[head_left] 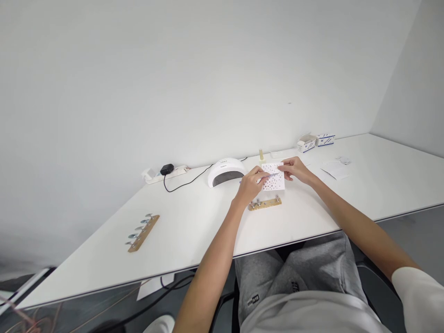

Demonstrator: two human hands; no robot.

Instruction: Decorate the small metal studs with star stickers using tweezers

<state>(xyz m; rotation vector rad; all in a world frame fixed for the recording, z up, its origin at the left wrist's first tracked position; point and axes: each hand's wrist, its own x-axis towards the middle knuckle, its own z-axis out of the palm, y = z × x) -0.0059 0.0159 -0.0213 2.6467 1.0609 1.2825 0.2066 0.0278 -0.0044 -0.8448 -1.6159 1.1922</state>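
Note:
My left hand (250,186) is closed around slim tweezers (272,175), which lie across the front of a white sticker sheet (274,184) dotted with small shiny stars. The upper right edge of that sheet is pinched by my right hand (294,169), which keeps it raised and facing me. Just below the sheet, a wooden nail-tip stand (265,204) rests on the table with a few tips on it. Whether a sticker sits at the tweezers' points is too small to tell.
A white nail lamp (227,172) stands behind my left hand. Farther left are a power strip (173,174) with a black adapter (167,169) and a second nail-tip stand (144,233). At the back right are small boxes (325,139) and a paper sheet (335,170).

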